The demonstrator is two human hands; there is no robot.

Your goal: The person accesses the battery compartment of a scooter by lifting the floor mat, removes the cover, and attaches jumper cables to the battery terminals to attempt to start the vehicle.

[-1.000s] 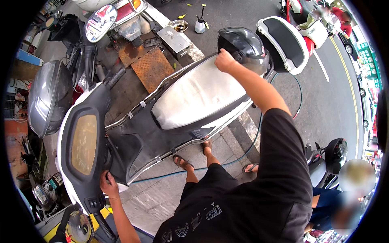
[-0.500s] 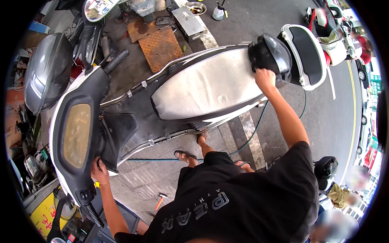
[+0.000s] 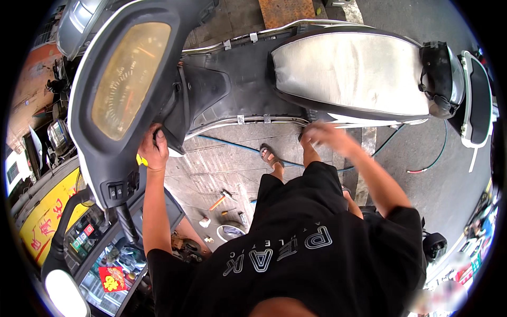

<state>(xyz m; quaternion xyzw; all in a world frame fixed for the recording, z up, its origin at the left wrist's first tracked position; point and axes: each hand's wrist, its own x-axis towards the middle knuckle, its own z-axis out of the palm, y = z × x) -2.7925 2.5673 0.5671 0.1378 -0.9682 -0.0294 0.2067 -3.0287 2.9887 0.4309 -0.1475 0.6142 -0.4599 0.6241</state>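
A scooter stretches across the upper part of the head view, with its instrument panel (image 3: 132, 79) at the left and a worn silver-white seat (image 3: 351, 74) at the right. My left hand (image 3: 155, 148) is at the lower edge of the dark panel housing, its fingers bent in and their tips partly hidden. What they close on does not show. Between the seat's near edge and my shorts is my right hand (image 3: 328, 137), smeared by motion and apart from the seat. A black helmet (image 3: 439, 76) rests at the seat's rear end.
Behind the helmet stands an opened white-rimmed top box lid (image 3: 475, 98). A blue-green hose (image 3: 248, 150) runs over the pavement by my sandalled feet. A hammer (image 3: 221, 201) lies on the ground near a round white container (image 3: 230, 231). A glass display case (image 3: 113, 259) stands at lower left.
My right hand has left the helmet and come forward along the seat, closer to my body. My left hand stays at the panel housing. The view has shifted toward the scooter's front.
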